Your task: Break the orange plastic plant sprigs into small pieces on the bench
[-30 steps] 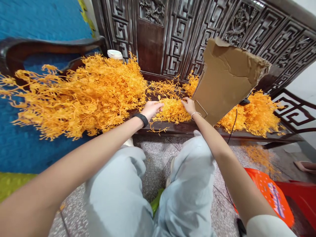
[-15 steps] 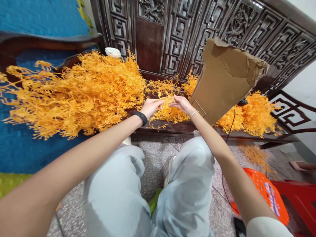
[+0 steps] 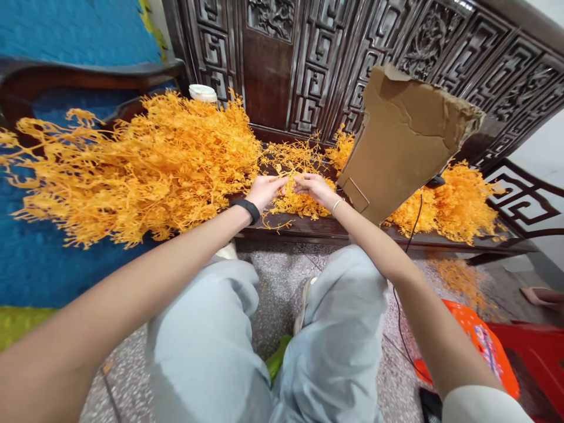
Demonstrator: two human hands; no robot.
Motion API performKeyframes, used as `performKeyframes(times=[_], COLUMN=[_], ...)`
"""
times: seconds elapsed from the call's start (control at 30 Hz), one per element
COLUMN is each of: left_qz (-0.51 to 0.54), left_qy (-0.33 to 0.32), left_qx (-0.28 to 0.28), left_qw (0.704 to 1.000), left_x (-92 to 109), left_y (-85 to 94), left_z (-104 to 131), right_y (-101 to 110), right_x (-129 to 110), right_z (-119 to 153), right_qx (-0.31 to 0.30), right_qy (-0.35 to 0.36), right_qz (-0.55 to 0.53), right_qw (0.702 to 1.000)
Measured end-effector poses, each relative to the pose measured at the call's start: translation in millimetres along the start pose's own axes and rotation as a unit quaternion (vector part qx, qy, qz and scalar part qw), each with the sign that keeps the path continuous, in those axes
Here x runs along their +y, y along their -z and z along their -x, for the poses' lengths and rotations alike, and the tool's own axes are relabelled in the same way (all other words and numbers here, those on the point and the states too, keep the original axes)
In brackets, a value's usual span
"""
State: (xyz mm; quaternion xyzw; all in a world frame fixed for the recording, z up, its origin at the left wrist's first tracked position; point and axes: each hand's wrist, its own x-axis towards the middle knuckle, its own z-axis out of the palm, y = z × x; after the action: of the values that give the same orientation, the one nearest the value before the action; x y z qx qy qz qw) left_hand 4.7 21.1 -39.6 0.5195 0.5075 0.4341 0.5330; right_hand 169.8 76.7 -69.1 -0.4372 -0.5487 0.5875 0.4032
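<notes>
My left hand (image 3: 267,191), with a black band at the wrist, pinches a thin orange plastic sprig (image 3: 288,182) between thumb and fingers. Close on its right, my right hand (image 3: 316,189) is closed too, its fingertips at the same sprig. Under and behind both hands lies a loose orange heap of branching plastic sprigs (image 3: 304,204) on the dark wooden bench (image 3: 308,229). To the left a much larger orange pile (image 3: 176,158) spreads out beside my left hand. The exact parts in my fingertips are too small to make out.
A bent cardboard sheet (image 3: 400,141) leans upright right of my hands. Beyond it sits another orange pile (image 3: 467,202), with a black cable (image 3: 414,226) hanging down. A white round container (image 3: 202,93) stands behind the left pile. An orange plastic stool (image 3: 467,335) is at lower right.
My right hand has moved left, nearer my left hand, and its fingers have closed in on the sprig. My left hand has barely shifted.
</notes>
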Motion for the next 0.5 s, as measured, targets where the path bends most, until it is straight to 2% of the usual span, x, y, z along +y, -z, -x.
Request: performKeyframes(times=[0.1,0.23,0.37,0.5], left_qz=[0.004,0.006,0.009,0.022], left_qy=[-0.002,-0.004,0.004,0.01], left_qx=[-0.003,-0.014,-0.026,-0.037], left_qw=[1.0,1.0,1.0,0.999], left_x=[1,-1,-3,0], left_y=[1.4,5.7,8.4,3.9], left_z=[-1,-5,-7,-4], right_y=[-1,0,-1,-1], right_x=[0,-7,-15,-20], right_z=[-3,-4,-3,-4], right_qx=[0.061,0.141,0.156,0.199], right_qy=[0.043,0.063,0.07,0.052], right_qz=[-0.005,-0.025,-0.06,-0.03], right_qw=[0.997,0.988,0.984,0.978])
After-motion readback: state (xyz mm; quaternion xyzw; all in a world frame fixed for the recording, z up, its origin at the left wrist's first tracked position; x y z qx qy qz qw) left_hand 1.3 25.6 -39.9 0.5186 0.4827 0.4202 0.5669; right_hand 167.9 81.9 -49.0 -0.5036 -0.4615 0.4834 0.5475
